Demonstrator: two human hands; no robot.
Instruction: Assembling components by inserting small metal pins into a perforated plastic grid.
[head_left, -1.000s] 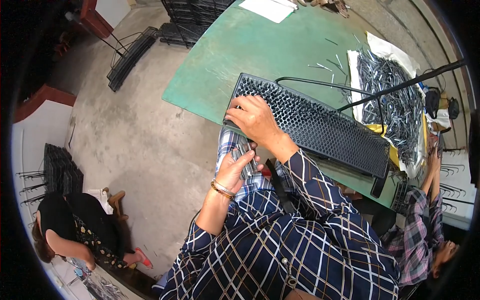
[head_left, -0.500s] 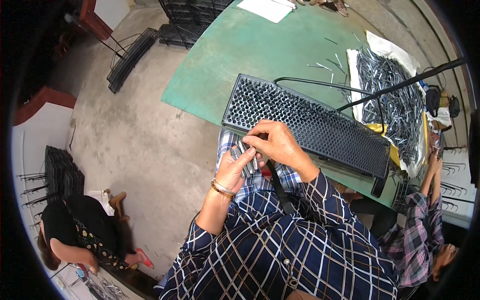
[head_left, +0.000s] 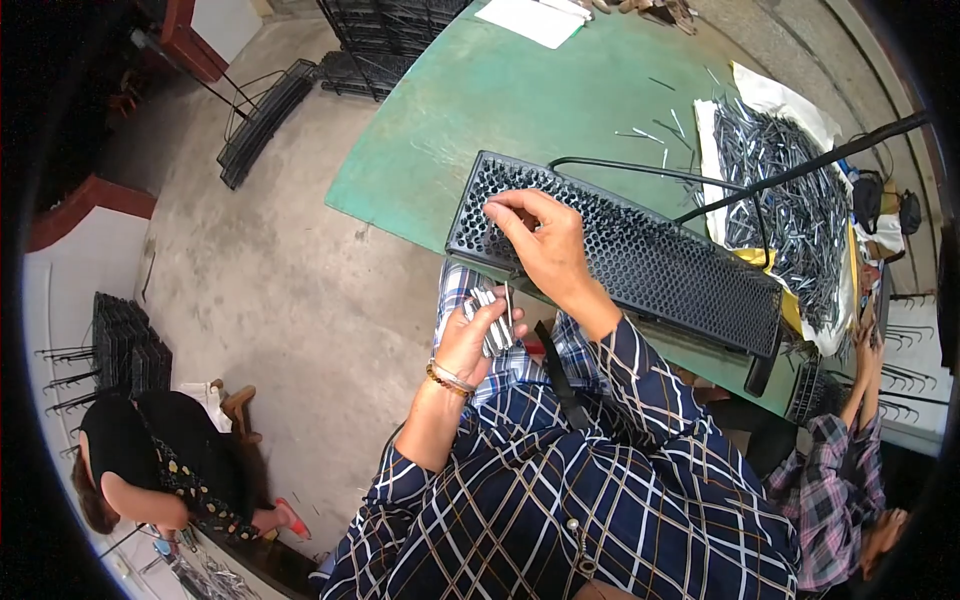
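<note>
My left hand is closed round a small bunch of slim silvery metal pieces, just below the near left edge of a black perforated rack. One piece stands apart from the bunch near the fingertips. Over the left part of the rack, my right hand has thumb and forefinger pinched together close to the holes. Whatever is between those fingertips is too small to make out. Dark pieces stick up from many holes at the rack's left end, while the holes toward the right look bare.
The rack lies at the edge of a green table. Beyond it, a white sack holds a heap of metal pieces, with some scattered beside it. Black rods rise from the rack. Co-workers sit at lower left and right.
My right hand has moved up and away from the bunch in my left hand, and is now over the rack's left end. The left hand has stayed nearly in place.
</note>
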